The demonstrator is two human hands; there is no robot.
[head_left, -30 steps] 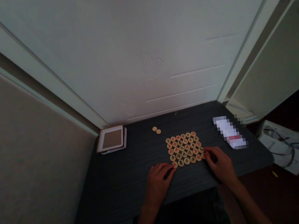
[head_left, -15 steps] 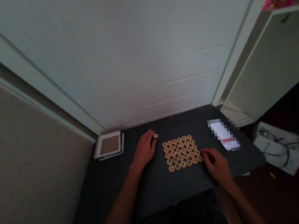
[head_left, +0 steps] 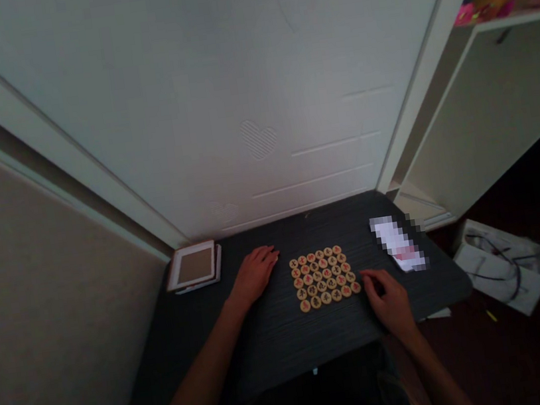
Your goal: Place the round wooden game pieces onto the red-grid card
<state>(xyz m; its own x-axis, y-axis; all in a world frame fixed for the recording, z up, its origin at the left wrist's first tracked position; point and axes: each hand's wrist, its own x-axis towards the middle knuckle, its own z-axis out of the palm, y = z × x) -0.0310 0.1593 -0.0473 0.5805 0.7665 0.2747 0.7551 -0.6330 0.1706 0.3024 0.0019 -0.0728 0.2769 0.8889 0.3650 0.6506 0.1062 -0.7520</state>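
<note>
Round wooden xiangqi pieces (head_left: pixel 327 273) with red and black characters lie in tidy rows on a dark tabletop (head_left: pixel 270 343). Left of their top rows, my left hand (head_left: pixel 256 274) rests palm down, its fingers stretched out over the tabletop; whatever lies beneath them is hidden. Close to the block's lower right corner is my right hand (head_left: pixel 389 298). Its fingers are loosely bent, with a gap showing between thumb and fingers, and I see no piece in it.
Framed flat items (head_left: pixel 194 267) are stacked at the table's back left. A blurred-out white object (head_left: pixel 399 243) lies at the right. Behind the table rises a white panel (head_left: pixel 191 140). A white box with cables (head_left: pixel 502 263) stands on the floor to the right.
The loose piece beside my left fingertips is no longer visible, and that hand lies flatter. My right hand stays beside the rows. The whole view has shifted slightly.
</note>
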